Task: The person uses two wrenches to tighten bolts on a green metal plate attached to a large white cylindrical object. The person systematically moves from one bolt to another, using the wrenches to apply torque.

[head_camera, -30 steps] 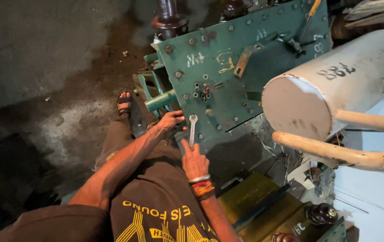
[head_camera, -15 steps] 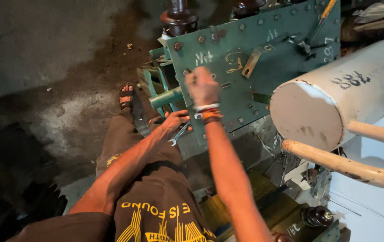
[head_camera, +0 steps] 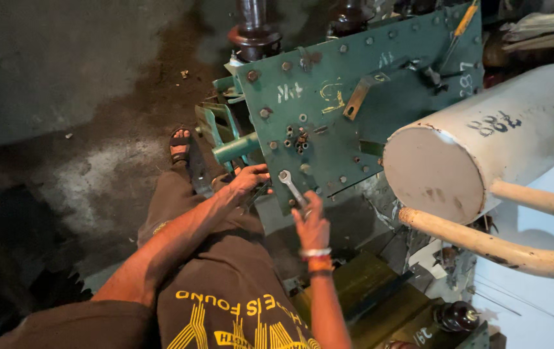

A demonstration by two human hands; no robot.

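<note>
Stained floor (head_camera: 83,168) — green machine (head_camera: 354,97) atop.
</note>
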